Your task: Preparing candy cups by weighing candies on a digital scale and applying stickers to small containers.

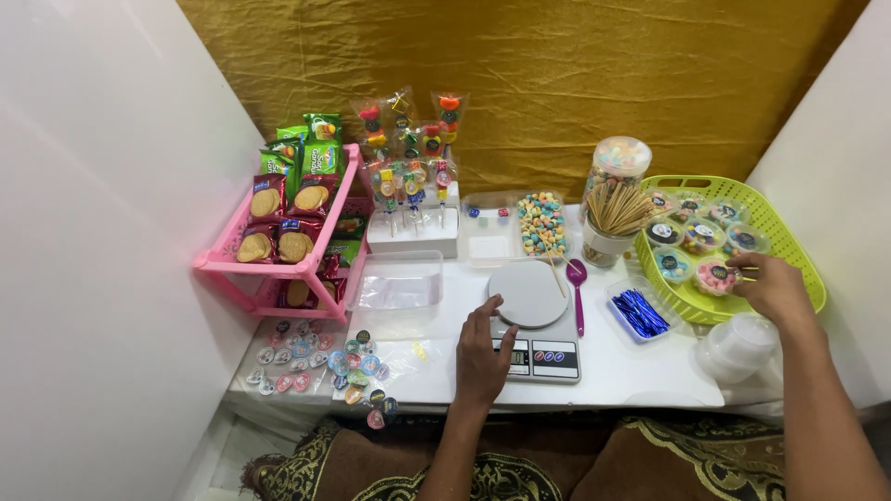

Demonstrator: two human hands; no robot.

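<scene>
Far backdrop cloth (557, 83) mustard gold. Left rack (278, 264) pink; biscuit packets (283, 223) red, green. Right basket (789, 250) lime green. Centre scale (534, 320) white; spoon (577, 288) purple. Twist ties (639, 313) metallic blue. Near stickers (325, 366) multicoloured. Table (631, 371) white.

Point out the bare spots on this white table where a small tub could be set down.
Bare tabletop lies right of the kitchen scale, between the tray of blue twist ties and the stacked white tubs. The empty clear container is free inside. Crowded: the stickers at front left, and the green basket by the right hand.
</scene>
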